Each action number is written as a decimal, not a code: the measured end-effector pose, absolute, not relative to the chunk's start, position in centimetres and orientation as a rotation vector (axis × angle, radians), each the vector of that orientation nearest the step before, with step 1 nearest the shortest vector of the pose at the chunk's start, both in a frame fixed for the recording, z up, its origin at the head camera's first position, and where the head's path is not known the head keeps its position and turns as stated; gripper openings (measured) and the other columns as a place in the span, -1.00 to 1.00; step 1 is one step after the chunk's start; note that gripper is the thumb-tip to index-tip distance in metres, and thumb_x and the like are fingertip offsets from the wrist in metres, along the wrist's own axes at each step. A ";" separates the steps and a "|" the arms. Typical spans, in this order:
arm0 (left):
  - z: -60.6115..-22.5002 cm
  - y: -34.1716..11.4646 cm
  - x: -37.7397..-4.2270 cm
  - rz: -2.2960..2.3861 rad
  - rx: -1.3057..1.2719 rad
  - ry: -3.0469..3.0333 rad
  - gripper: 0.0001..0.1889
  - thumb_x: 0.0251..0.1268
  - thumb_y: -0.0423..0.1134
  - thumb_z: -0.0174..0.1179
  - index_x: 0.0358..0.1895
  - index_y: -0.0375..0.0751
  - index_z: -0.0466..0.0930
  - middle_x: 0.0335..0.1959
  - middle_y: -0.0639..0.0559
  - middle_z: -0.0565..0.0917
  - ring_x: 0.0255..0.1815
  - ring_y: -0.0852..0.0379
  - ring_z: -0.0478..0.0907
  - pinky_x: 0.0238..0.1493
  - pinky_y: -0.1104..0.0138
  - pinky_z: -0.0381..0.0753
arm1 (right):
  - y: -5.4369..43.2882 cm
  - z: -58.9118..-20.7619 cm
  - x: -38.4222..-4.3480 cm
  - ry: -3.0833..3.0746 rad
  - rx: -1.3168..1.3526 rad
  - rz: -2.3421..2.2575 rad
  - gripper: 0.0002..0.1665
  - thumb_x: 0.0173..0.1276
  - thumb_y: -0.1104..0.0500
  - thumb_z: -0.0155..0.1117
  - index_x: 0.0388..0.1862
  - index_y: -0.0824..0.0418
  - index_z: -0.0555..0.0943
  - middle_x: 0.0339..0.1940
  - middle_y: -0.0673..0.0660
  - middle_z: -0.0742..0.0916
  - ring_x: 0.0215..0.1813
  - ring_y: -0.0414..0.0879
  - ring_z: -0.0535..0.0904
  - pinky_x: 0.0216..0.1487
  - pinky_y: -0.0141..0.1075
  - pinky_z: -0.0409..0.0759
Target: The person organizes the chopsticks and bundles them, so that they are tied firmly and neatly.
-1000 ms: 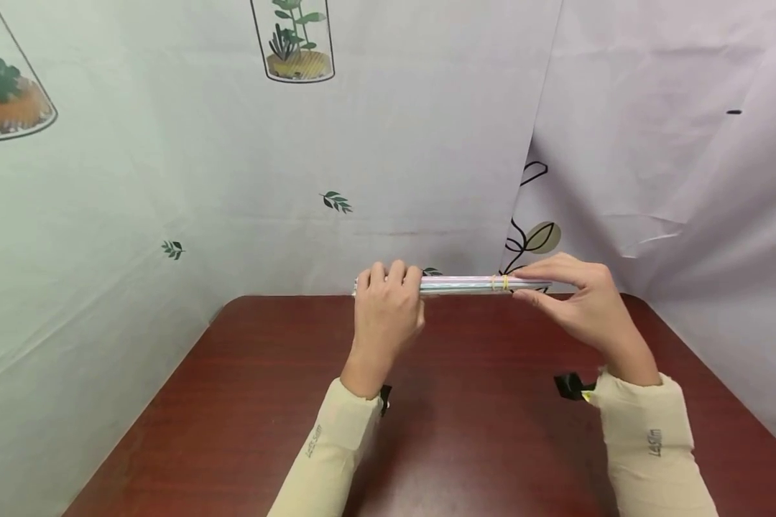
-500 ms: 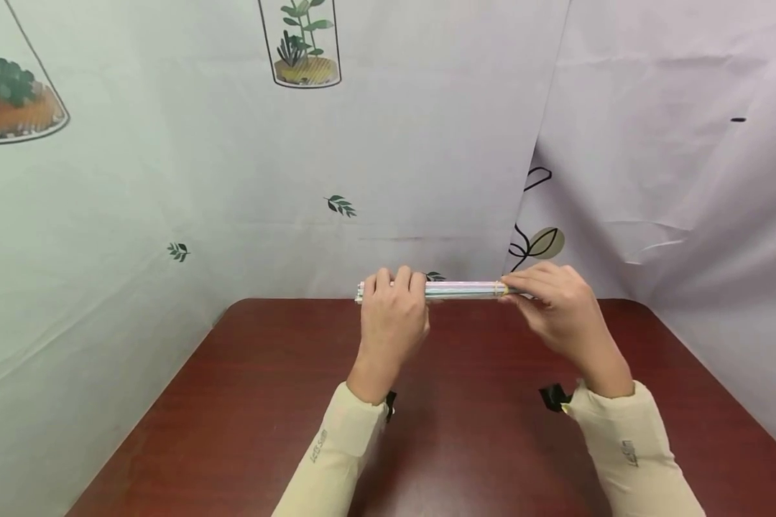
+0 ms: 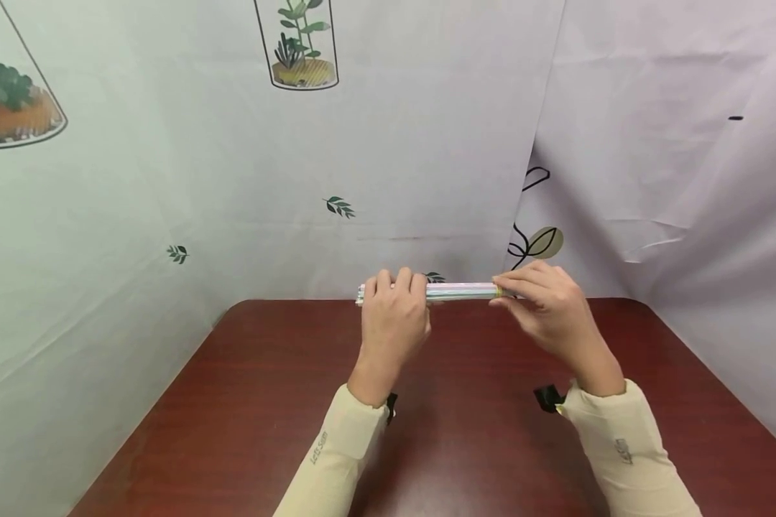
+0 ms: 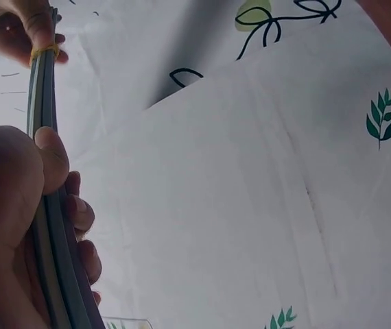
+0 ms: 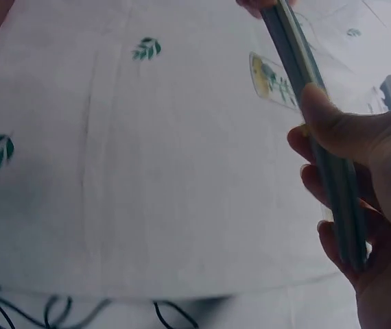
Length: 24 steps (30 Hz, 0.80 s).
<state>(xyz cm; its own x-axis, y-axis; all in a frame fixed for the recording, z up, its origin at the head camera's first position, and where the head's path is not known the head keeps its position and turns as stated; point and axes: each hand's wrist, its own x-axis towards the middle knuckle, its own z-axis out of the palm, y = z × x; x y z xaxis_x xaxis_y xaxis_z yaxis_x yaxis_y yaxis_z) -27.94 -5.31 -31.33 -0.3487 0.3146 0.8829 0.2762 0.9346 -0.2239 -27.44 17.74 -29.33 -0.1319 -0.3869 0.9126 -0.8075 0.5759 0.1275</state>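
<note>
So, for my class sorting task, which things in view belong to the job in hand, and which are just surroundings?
Belong to the job:
- bundle of thin sticks, gripped by the left hand
- yellow band around it, where the right hand pinches

Just surroundings:
- reddish-brown table
- printed backdrop
- black piece by the right cuff, purpose unclear

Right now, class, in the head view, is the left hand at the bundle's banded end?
No, the left hand grips the bundle near its other end, and the yellow band is by the right hand.
</note>
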 end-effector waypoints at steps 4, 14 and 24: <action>-31.3 -5.1 -27.8 0.036 -0.436 -1.949 -0.92 0.16 -0.36 0.07 -0.43 -0.14 0.53 -0.49 0.02 0.49 -0.44 -0.03 0.39 -0.29 0.16 0.44 | 17.3 -29.3 -27.4 -1.728 0.997 0.477 -0.51 0.41 -0.13 0.23 -0.21 0.29 0.78 -0.30 0.14 0.80 -0.36 0.02 0.65 -0.37 -0.08 0.43; -31.2 -5.3 -27.6 -0.003 -0.450 -1.946 -0.92 0.13 -0.36 0.09 -0.38 -0.13 0.57 -0.47 0.01 0.53 -0.44 -0.04 0.41 -0.29 0.14 0.47 | 19.9 -27.9 -26.3 -1.792 1.020 0.636 -0.61 0.23 0.00 0.44 -0.11 0.26 0.77 -0.20 0.13 0.80 -0.16 -0.06 0.65 -0.17 -0.30 0.42; -31.3 -5.1 -27.4 0.025 -0.439 -1.966 -0.91 0.19 -0.35 0.06 -0.38 -0.14 0.56 -0.46 0.01 0.52 -0.42 -0.05 0.42 -0.28 0.14 0.45 | 18.8 -28.6 -26.7 -1.735 1.062 0.567 -0.53 0.44 -0.10 0.22 -0.29 0.28 0.79 -0.28 0.09 0.79 -0.26 -0.01 0.68 -0.23 -0.23 0.40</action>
